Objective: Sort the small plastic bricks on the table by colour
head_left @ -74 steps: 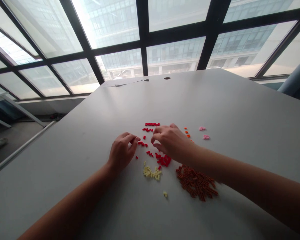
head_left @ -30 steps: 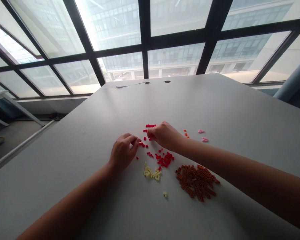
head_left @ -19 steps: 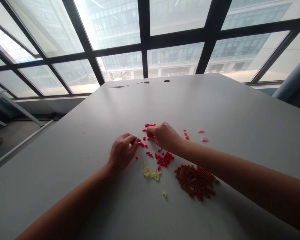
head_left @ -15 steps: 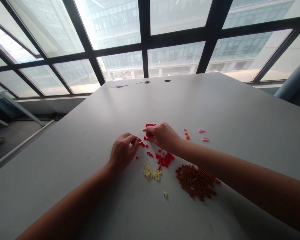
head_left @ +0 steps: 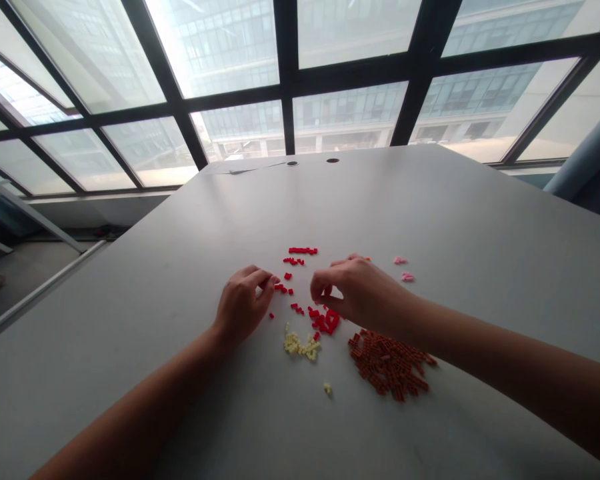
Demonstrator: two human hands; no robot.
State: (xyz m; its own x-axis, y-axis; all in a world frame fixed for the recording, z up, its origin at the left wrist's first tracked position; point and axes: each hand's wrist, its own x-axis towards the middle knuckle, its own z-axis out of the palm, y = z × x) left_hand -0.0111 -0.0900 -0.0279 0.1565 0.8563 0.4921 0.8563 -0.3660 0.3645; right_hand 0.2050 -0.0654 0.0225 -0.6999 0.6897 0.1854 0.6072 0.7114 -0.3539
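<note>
My left hand (head_left: 244, 301) rests on the table with thumb and index fingertips pinched together, right beside a short group of red bricks (head_left: 283, 289). Whatever is between those fingertips is too small to make out. Above the loose pile of small red bricks (head_left: 326, 322) is my right hand (head_left: 357, 285), its index finger and thumb curled into a ring with the tips close together. Anything held there cannot be seen. Farther back lie a straight row of red bricks (head_left: 303, 251) and a shorter, uneven red row (head_left: 294, 261). A single red piece (head_left: 288, 276) sits between the hands.
Pale yellow bricks (head_left: 300, 347) lie in front of the red pile, with a small yellow piece (head_left: 328, 389) nearer me. A brown brick heap (head_left: 390, 363) sits under my right forearm. Pink bricks (head_left: 407, 277) are at right; an orange piece (head_left: 367, 259) is partly hidden. Windows (head_left: 350, 113) stand behind the white table (head_left: 205, 220).
My right hand has moved from the red rows at the back, right and toward me, over the red pile. It uncovers the rows and now hides most orange pieces. My left hand stays put.
</note>
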